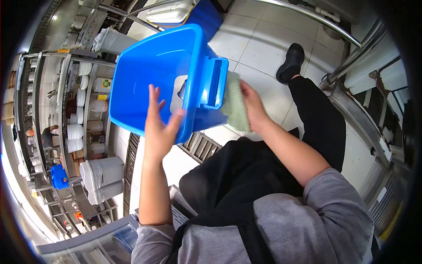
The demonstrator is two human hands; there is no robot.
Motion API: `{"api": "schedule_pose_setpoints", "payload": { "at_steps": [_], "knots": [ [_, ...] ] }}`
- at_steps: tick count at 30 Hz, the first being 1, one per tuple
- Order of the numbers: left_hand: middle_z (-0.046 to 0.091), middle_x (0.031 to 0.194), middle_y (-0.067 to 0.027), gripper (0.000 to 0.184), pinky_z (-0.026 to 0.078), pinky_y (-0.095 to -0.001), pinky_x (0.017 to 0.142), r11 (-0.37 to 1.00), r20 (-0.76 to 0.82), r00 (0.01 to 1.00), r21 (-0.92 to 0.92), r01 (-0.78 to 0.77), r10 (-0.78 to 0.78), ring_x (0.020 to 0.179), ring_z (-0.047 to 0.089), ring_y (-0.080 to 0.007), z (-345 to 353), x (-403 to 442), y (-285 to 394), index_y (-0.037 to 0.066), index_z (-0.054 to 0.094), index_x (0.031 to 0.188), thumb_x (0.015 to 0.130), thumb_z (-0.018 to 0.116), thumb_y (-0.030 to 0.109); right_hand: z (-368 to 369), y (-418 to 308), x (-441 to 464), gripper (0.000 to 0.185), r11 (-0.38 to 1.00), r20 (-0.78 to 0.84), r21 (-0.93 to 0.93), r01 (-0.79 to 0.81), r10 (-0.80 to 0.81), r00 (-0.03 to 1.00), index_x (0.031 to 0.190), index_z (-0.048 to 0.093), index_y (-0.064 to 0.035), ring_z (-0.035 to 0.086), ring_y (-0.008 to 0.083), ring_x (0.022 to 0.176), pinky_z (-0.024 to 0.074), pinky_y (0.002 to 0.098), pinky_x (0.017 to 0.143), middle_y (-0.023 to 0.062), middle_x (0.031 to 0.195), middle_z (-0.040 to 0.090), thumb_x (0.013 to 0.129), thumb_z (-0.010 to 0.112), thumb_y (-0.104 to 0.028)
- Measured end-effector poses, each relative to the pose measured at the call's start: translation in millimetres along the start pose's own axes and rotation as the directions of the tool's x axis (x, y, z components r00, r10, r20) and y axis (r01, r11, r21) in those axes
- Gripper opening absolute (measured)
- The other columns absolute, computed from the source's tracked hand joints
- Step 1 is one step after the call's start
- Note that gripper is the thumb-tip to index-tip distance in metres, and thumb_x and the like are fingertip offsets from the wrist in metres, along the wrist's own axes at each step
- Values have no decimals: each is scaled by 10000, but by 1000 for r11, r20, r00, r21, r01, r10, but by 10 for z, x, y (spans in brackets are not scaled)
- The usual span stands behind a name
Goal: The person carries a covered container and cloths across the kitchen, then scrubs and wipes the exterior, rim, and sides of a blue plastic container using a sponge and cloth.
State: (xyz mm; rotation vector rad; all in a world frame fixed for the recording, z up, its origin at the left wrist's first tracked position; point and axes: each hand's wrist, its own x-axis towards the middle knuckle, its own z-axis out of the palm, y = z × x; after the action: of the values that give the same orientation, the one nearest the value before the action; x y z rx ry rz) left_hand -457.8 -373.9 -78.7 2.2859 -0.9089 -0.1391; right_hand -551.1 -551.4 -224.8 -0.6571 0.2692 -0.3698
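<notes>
A blue plastic bin [149,55] is tilted in front of me, its mouth facing me and a handle on its right side. My left hand [160,125] is at the lower part of its mouth, with fingers spread and thumb near the rim; I cannot tell whether it touches the bin. My right hand [252,105] holds a pale green cloth [235,101] beside the bin's outer side, below the handle. Its fingertips are partly hidden by the cloth. A pale patch with a dark shape [179,93] shows on the bin's inner wall.
Metal shelves [66,88] with stacked white dishes and containers stand on the left. A floor drain grate [200,147] lies below the bin. A blue box with a white lid [173,13] is behind it. Metal rails [325,20] run at the upper right.
</notes>
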Motion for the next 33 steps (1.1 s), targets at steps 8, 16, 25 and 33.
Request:
{"api": "schedule_pose_setpoints", "payload": {
  "at_steps": [8,16,25,33],
  "knots": [
    [682,962,-81,420,477,-316,741,991,-207,969,-18,131,-132,763,616,-211,3,-157,-203,129,416,1384,1008,310,285,477,-173,-38,495,497,54,-780,379,-551,833,1220,482,-25,496,322,1125,397,392,968,158,1186,489,806,687,-201],
    [677,821,-32,419,445,-272,635,972,-122,987,195,132,-109,650,552,-111,-38,-173,-167,158,434,1382,996,304,257,552,-707,769,279,47,250,-934,355,-624,741,1052,625,-140,553,320,1006,478,397,838,105,1128,534,800,655,-256],
    [682,889,-36,402,458,-289,686,957,-95,984,235,171,-152,717,590,-137,-58,-157,-106,158,453,1365,973,370,187,838,-342,-307,161,-338,606,-793,508,-342,718,897,595,-150,596,222,830,542,349,598,10,939,572,771,656,-228],
    [642,1092,-167,388,486,-398,813,970,-32,994,217,107,-103,962,632,-327,160,89,445,59,536,1269,922,510,229,528,-727,838,164,-31,441,-852,522,-580,685,953,583,-83,602,306,865,491,413,754,89,951,618,832,622,-186]
  ]
}}
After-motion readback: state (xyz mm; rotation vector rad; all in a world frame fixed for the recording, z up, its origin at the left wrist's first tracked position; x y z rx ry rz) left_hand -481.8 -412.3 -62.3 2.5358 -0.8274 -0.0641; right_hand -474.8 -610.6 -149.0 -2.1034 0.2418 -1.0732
